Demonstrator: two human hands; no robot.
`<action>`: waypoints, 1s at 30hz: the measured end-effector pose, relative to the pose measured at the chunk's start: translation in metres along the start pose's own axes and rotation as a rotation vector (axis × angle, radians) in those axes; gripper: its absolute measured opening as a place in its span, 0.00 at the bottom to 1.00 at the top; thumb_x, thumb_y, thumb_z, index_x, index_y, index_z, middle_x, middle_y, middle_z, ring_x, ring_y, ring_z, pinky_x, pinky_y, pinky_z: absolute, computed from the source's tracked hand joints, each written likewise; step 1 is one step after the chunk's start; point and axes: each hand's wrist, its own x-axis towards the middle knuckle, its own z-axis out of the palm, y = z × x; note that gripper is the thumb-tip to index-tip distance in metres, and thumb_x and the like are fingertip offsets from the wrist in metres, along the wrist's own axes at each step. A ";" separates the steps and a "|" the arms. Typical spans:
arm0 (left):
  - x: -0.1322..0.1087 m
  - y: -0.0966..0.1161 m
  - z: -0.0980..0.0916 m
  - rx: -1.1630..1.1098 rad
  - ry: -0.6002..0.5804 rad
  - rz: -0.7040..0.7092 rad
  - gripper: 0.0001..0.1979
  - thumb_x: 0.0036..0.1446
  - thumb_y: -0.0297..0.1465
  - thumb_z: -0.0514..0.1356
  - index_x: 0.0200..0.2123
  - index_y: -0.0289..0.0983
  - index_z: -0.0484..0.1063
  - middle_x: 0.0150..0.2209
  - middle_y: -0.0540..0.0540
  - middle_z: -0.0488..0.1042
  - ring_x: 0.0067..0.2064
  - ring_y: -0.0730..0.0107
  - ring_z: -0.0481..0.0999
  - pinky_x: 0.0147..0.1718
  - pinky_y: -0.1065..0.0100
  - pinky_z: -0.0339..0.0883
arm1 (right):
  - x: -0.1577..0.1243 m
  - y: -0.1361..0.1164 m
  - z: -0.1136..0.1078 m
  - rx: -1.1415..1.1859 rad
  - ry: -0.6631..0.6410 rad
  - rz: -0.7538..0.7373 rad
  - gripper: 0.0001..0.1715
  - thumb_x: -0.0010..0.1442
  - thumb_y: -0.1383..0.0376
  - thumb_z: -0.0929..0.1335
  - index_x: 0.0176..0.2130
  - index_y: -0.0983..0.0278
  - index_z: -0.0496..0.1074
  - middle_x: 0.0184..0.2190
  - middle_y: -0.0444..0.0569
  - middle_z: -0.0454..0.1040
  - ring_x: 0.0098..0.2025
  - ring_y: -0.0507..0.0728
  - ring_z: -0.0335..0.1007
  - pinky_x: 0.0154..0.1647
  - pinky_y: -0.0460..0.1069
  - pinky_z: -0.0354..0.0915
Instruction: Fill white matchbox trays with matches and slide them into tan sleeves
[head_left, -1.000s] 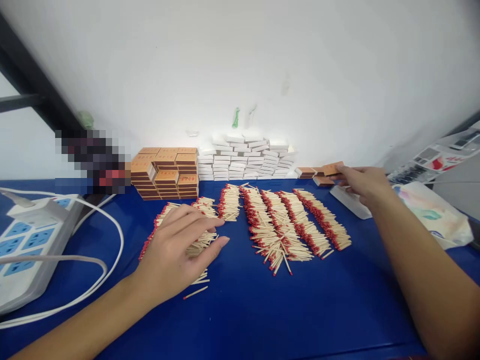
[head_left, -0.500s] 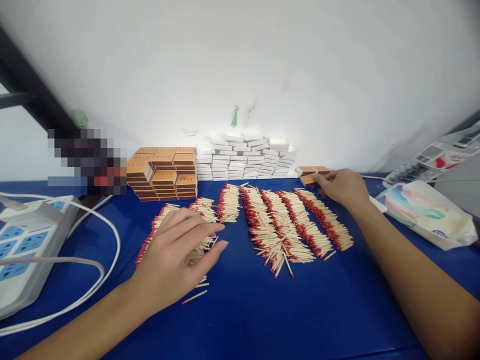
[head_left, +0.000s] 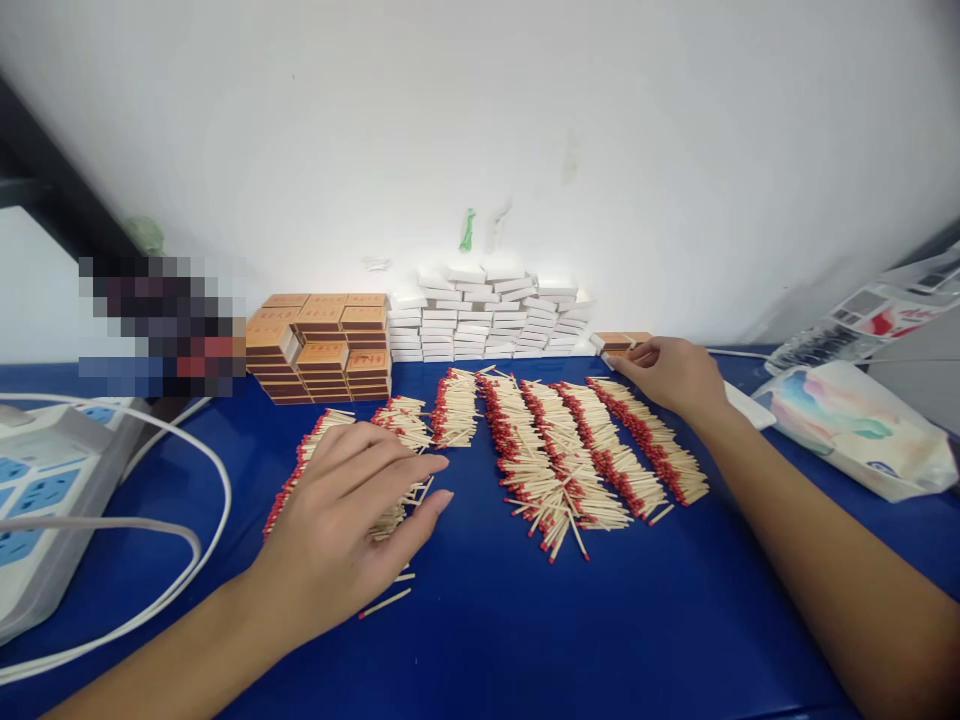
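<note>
Head camera looks down on our two hands over a blue desk (head_left: 525,620). Our left hand (head_left: 341,520) lies flat on a heap of matches (head_left: 401,425) on the left side of the desk. Its grip is released: the fingers are spread out and hold nothing, they just press the heap down. Our right hand (head_left: 671,378) is far back on the right, with its fingertips on a small orange box (head_left: 621,342) by the wall. We cannot tell if the grip has closed on the box or only touches it.

To do this well, we think the left hand should press softly, so the red heads line up and no sticks roll off. One loose match (head_left: 384,603) lies apart near our wrist. The right hand should take the box by its two long sides. It should lift it over the rows of matches (head_left: 577,450) just beside it, not drag it through them.

Now the boxes. A stack of orange boxes (head_left: 322,345) stands at the back, all closed up, so we cannot see inside. Next to it sits a pile of white trays (head_left: 487,315). We see only their sides, not what is in them. A soft bag (head_left: 855,425) lies on the right, and what it holds is hidden.
</note>
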 end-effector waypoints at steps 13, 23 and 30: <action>0.001 0.002 -0.001 0.004 0.007 0.002 0.11 0.65 0.26 0.69 0.50 0.37 0.77 0.40 0.47 0.82 0.44 0.63 0.76 0.50 0.56 0.68 | -0.004 -0.004 0.001 0.061 -0.040 -0.093 0.17 0.61 0.48 0.72 0.35 0.59 0.75 0.34 0.51 0.83 0.37 0.62 0.78 0.37 0.54 0.67; 0.001 0.002 -0.002 0.014 0.014 0.009 0.11 0.64 0.25 0.69 0.49 0.37 0.78 0.40 0.47 0.82 0.45 0.62 0.77 0.49 0.55 0.68 | -0.006 0.006 -0.036 -0.221 0.069 0.044 0.30 0.69 0.46 0.64 0.52 0.67 0.78 0.49 0.69 0.80 0.58 0.74 0.70 0.54 0.61 0.64; 0.001 0.003 -0.002 0.008 0.003 0.016 0.12 0.64 0.25 0.69 0.50 0.37 0.77 0.40 0.46 0.82 0.44 0.62 0.76 0.48 0.55 0.68 | -0.009 0.002 -0.022 -0.349 -0.115 0.146 0.61 0.56 0.23 0.61 0.54 0.73 0.76 0.54 0.79 0.77 0.60 0.83 0.70 0.57 0.70 0.64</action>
